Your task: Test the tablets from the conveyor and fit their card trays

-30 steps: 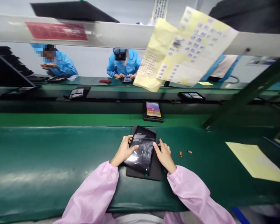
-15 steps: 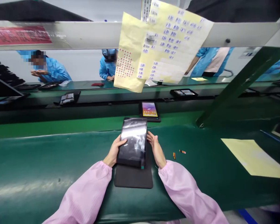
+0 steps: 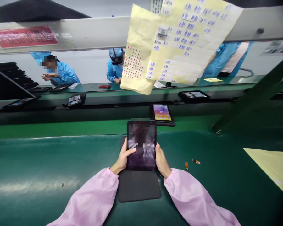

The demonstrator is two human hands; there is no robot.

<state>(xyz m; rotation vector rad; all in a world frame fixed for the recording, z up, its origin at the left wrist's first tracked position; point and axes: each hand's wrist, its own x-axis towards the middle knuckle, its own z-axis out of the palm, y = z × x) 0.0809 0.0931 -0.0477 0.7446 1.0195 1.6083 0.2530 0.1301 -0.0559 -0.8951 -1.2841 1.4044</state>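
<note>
As I grip the tablet (image 3: 141, 138) between both hands | left hand (image 3: 124, 156): closed on its left edge, fingers over the screen | right hand (image 3: 161, 157): closed on its right edge | black case (image 3: 139, 190): just below the tablet | lit tablet (image 3: 162, 113): just beyond it

Green workbench (image 3: 49, 157) with black mat (image 3: 139, 188), orange scraps (image 3: 186, 165), yellow paper sheet (image 3: 271, 169)
</note>
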